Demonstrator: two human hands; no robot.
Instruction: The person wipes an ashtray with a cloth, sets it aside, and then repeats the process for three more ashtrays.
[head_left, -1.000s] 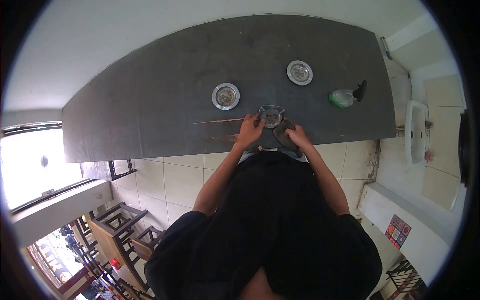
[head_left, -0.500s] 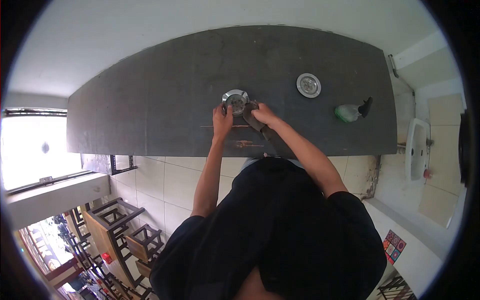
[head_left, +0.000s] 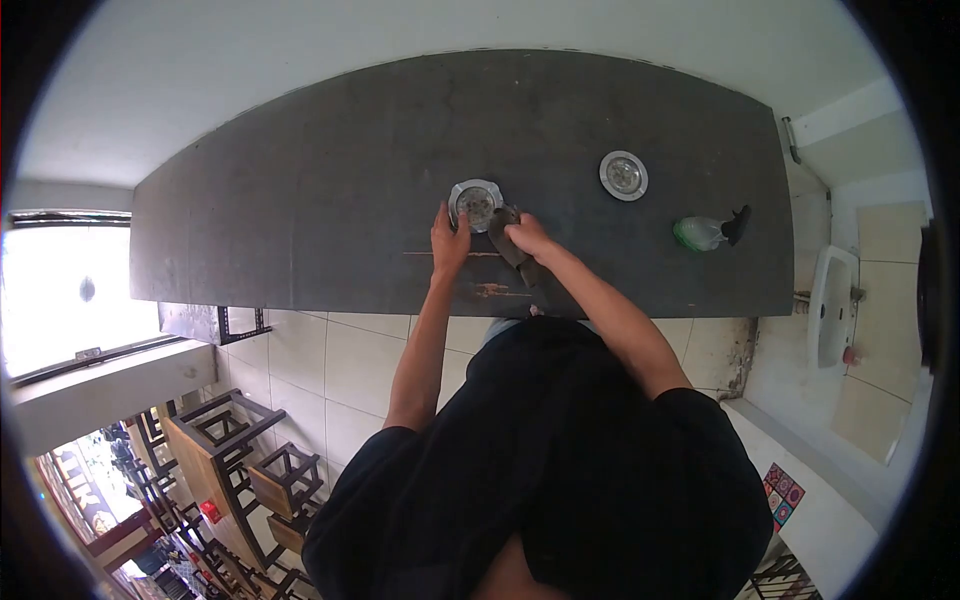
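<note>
A round silver ashtray [head_left: 477, 204] with a notched rim rests on the dark grey tabletop [head_left: 350, 190] in front of me. At its left side is my left hand [head_left: 451, 240], its fingers along the outer rim and the thumb over the near edge. A dark grey-brown cloth [head_left: 506, 240] is bunched in my right hand [head_left: 528, 237], pressed against the ashtray's right side. Its loose end hangs toward the table's near edge. The fingertips under the cloth are hidden.
A second silver ashtray [head_left: 624, 176] lies farther right on the table. Beyond it, a spray bottle [head_left: 703, 233] with green liquid and a black head lies on its side. Wooden stools [head_left: 283, 485] stand at lower left; a white sink [head_left: 832, 308] is at the right.
The cloth's loose end has pulled in and hangs shorter. My right hand still grips it by the ashtray's rim, and the left hand stays at the ashtray's side. The whole view has shifted slightly.
</note>
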